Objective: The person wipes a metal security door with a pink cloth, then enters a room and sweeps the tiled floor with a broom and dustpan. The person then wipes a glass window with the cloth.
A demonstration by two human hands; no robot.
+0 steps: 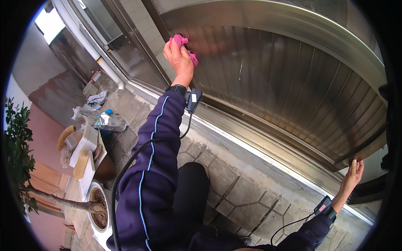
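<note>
My left hand (180,60) is closed around a bright pink cloth (193,58) and presses it against the ribbed metal door panel (268,75), near the panel's far left end. Part of the cloth is hidden under the palm and fingers. At the right, my right hand (352,178) has its fingertips closed on the door's edge frame (363,152), low on that side. A thin whitish streak marks the panel between the two hands. Each wrist wears a dark strap with a small black box, and a cable trails from it.
A metal sill track (268,155) runs below the door along stone paving (247,190). To the left stand a potted tree (101,209), white trays (86,142) with brushes, and clear plastic bottles (112,121). A white drainpipe (81,39) rises by the far wall.
</note>
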